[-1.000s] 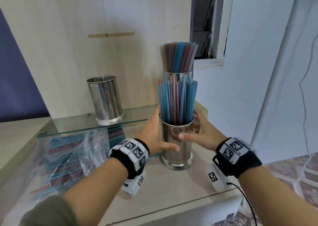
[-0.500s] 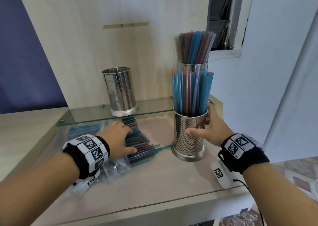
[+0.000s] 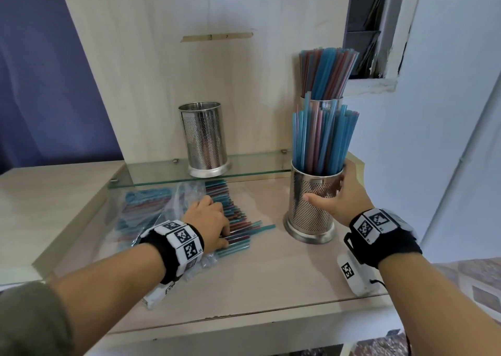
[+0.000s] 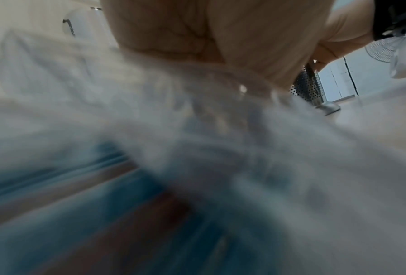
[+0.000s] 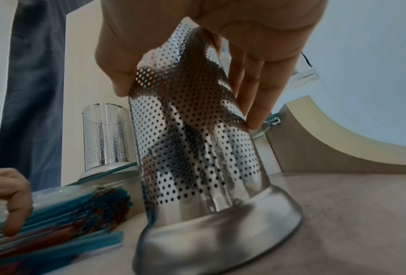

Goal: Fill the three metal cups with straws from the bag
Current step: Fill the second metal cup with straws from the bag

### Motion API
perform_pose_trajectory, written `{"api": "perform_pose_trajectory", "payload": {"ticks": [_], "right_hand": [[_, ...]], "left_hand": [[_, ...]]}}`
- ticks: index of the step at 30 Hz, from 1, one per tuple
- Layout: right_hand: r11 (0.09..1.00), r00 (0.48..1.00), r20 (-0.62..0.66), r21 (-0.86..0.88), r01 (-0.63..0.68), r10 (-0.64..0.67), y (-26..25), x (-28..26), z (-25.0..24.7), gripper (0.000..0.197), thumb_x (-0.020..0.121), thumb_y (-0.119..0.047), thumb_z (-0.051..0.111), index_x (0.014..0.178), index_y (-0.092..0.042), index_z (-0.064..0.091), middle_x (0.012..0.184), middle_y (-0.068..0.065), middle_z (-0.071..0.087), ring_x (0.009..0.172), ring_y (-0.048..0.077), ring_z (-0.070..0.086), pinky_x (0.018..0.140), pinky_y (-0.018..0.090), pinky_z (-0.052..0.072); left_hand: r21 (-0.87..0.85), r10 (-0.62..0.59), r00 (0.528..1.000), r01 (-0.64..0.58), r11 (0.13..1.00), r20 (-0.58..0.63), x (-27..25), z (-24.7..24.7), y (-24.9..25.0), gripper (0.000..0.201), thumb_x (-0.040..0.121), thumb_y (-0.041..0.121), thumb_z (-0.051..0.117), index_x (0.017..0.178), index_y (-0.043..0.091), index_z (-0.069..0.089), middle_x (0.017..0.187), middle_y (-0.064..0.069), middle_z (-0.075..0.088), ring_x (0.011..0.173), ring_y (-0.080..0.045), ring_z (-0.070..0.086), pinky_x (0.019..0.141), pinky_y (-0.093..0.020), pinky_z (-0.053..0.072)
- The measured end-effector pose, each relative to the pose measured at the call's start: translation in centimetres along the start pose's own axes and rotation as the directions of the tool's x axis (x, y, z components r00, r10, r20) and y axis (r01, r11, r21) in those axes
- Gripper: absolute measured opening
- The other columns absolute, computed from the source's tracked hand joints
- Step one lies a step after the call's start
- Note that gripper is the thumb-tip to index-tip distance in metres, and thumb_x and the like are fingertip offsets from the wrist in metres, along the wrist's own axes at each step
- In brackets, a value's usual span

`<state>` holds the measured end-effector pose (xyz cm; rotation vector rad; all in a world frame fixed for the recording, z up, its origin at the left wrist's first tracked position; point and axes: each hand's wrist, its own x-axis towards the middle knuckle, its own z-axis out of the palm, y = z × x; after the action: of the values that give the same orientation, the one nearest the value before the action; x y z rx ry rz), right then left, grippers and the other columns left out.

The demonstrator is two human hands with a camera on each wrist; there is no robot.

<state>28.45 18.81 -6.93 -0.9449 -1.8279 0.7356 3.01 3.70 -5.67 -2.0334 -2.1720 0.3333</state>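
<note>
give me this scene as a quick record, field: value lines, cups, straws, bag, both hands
front cup: on the counter, full of straws, gripped by right hand
back cup: behind the front cup, full of straws
empty cup: on glass shelf, no straws seen
loose straws: lying on the counter, sticking out of plastic bag
left hand: fingers curled down onto the loose straws
cups filled: two of three
</note>
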Motion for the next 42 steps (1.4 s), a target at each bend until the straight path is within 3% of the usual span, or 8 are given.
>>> {"api": "perform_pose_trajectory", "payload": {"ticks": [4,7,10,19,28,33,38,42], "right_hand": [[1.000,1.000,-0.016,0.012,-0.004,0.004,0.5,0.2,0.0,0.106,0.058,-0.031,0.092,0.142,-0.020,0.028,0.134,-0.001,0.053,0.118,0.015,0.054,0.101,0.031,0.044],[1.000,1.000,-0.021,0.016,-0.004,0.004,0.6,0.2,0.0,0.106,0.058,-0.030,0.092,0.142,-0.020,0.027,0.134,-0.002,0.051,0.119,0.014,0.054,0.101,0.030,0.044],[1.000,1.000,-0.020,0.016,-0.006,0.007,0.5,0.1,0.1,0.104,0.059,-0.029,0.092,0.142,-0.020,0.028,0.130,-0.006,0.051,0.116,0.011,0.053,0.100,0.027,0.042],[0.998,1.000,-0.017,0.056,-0.009,0.010,0.8,0.2,0.2,0.104,0.059,-0.029,0.092,0.141,-0.022,0.029,0.133,-0.005,0.051,0.118,0.010,0.053,0.102,0.030,0.045],[0.999,1.000,-0.021,0.048,0.016,-0.015,0.8,0.2,0.1,0.102,0.058,-0.033,0.092,0.138,-0.028,0.030,0.137,-0.002,0.048,0.119,0.012,0.053,0.103,0.031,0.045],[0.999,1.000,-0.013,0.053,0.015,-0.014,0.6,0.1,0.1,0.102,0.060,-0.030,0.091,0.140,-0.027,0.029,0.136,-0.001,0.048,0.119,0.013,0.053,0.101,0.028,0.045],[0.998,1.000,-0.005,0.057,0.022,-0.022,0.5,0.1,0.0,0.103,0.059,-0.030,0.091,0.140,-0.029,0.027,0.136,-0.001,0.048,0.120,0.014,0.054,0.103,0.031,0.045],[0.998,1.000,-0.005,0.057,0.012,-0.012,0.3,0.0,-0.1,0.103,0.060,-0.027,0.091,0.140,-0.027,0.027,0.137,0.000,0.048,0.119,0.013,0.053,0.103,0.030,0.044]], "left_hand": [[0.039,-0.030,0.998,0.032,0.999,-0.057,-0.4,0.4,-0.3,0.036,0.084,0.056,0.059,0.109,0.032,0.068,0.119,0.007,0.048,0.115,-0.021,0.035,0.102,-0.036,0.031],[0.065,-0.058,0.988,0.068,0.996,-0.146,-0.7,0.6,-0.4,0.068,0.072,0.076,0.049,0.120,0.028,0.056,0.121,0.002,0.044,0.116,-0.023,0.034,0.104,-0.040,0.027],[0.175,-0.081,0.992,0.096,0.980,-0.092,-0.8,0.8,-0.2,0.096,0.055,0.091,0.042,0.121,0.022,0.054,0.127,-0.003,0.038,0.120,-0.029,0.030,0.109,-0.050,0.019],[0.236,-0.125,0.992,0.117,0.965,0.020,0.1,1.7,1.7,0.053,0.081,0.053,0.055,0.121,0.020,0.062,0.144,-0.009,0.028,0.129,-0.036,0.022,0.107,-0.053,0.017],[0.056,-0.086,0.995,0.089,0.994,-0.046,0.6,0.3,2.0,0.054,0.082,0.056,0.056,0.125,0.024,0.060,0.142,0.002,0.036,0.131,-0.027,0.024,0.110,-0.051,0.014],[-0.160,-0.041,0.990,0.020,0.987,-0.133,1.1,-1.6,1.5,0.028,0.087,0.049,0.054,0.102,0.026,0.059,0.104,0.009,0.059,0.110,-0.017,0.049,0.110,-0.046,0.016],[-0.417,0.064,0.943,-0.204,0.886,-0.327,1.4,-3.8,1.0,0.023,0.090,0.035,0.062,0.083,0.030,0.040,0.068,0.013,0.044,0.062,-0.011,0.045,0.060,-0.019,0.028],[-0.509,0.036,0.869,-0.323,0.798,-0.494,1.3,-5.5,0.9,0.024,0.090,0.028,0.064,0.082,0.029,0.041,0.064,0.011,0.044,0.053,-0.003,0.042,0.051,-0.015,0.032]]}}
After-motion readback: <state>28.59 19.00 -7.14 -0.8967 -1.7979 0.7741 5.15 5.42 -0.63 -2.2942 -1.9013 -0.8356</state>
